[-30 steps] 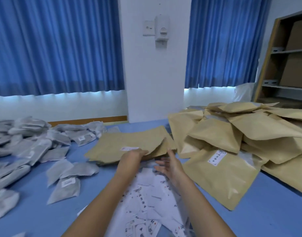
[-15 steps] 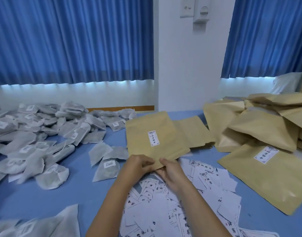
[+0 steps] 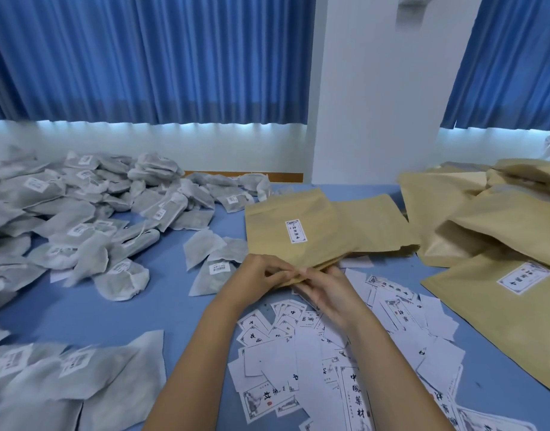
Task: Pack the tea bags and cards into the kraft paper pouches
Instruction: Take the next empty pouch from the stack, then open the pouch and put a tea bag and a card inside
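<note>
A flat kraft paper pouch (image 3: 298, 231) with a small white label lies on top of a short stack of pouches in the middle of the blue table. My left hand (image 3: 255, 279) pinches its near edge from the left. My right hand (image 3: 325, 289) holds the same edge from the right, fingers curled on it. White printed cards (image 3: 326, 349) lie scattered under and in front of my hands. Grey-white tea bags (image 3: 80, 225) with small labels are heaped on the left, and two lie just left of the pouch.
A pile of filled kraft pouches (image 3: 500, 231) covers the right side of the blue table (image 3: 112, 315). More tea bags (image 3: 65, 377) lie at the near left. Blue curtains and a white pillar stand behind the table.
The view has tilted down and moved closer to the table. Both hands have kept hold of the top pouch's near edge; the pouch sits slightly nearer to me.
</note>
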Tool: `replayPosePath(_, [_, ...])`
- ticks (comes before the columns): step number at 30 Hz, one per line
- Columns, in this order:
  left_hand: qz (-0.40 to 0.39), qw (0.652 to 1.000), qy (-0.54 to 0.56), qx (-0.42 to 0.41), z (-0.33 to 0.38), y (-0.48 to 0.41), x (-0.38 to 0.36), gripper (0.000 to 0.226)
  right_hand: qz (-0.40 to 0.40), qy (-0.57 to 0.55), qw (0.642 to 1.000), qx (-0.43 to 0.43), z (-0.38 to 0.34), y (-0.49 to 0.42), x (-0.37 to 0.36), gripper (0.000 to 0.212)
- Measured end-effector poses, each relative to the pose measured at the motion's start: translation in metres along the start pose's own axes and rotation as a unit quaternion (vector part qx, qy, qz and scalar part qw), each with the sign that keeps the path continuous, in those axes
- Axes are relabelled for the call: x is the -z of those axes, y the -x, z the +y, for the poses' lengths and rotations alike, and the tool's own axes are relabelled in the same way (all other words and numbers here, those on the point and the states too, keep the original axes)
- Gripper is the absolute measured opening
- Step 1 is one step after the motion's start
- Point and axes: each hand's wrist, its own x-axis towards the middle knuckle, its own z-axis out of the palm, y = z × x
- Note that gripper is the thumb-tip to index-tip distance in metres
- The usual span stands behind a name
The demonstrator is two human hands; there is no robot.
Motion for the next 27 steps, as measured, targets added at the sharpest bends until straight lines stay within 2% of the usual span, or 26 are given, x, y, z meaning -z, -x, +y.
replayPosePath(3, [0.025,0.997,-0.061,-0.043,0.007,0.000,-0.005,0.017,-0.004,0.008,1.000,-0.003,0.002,0.000,-0.002,0.031])
replayPosePath(10, [0.070,0.988,-0.115,-0.082,0.021,0.002,-0.015,0.016,0.103,-0.008,0.994,0.019,0.002,-0.002,-0.010,0.022])
replayPosePath(13, [0.079,0.981,-0.167,-0.058,0.027,-0.001,-0.024,0.018,0.178,0.097,0.978,0.043,0.008,-0.004,-0.018,0.023])
replayPosePath(17, [0.101,0.965,-0.240,-0.001,0.034,-0.003,-0.030,0.020,0.213,0.247,0.943,0.065,0.011,-0.005,-0.022,0.030])
replayPosePath(20, [0.176,0.955,-0.237,0.015,0.042,0.000,-0.032,0.015,0.247,0.304,0.917,0.072,0.012,-0.005,-0.023,0.025])
replayPosePath(23, [0.291,0.936,-0.191,0.051,0.039,-0.003,-0.023,0.013,0.237,0.286,0.927,0.050,0.018,0.001,-0.030,0.019])
replayPosePath(25, [0.247,0.942,-0.224,0.050,0.034,-0.001,-0.020,0.012,0.240,0.266,0.932,0.056,0.018,0.005,-0.033,0.020])
replayPosePath(27, [0.168,0.939,-0.298,0.040,0.031,0.001,-0.023,0.029,0.237,0.231,0.941,0.066,0.013,0.006,-0.031,0.021])
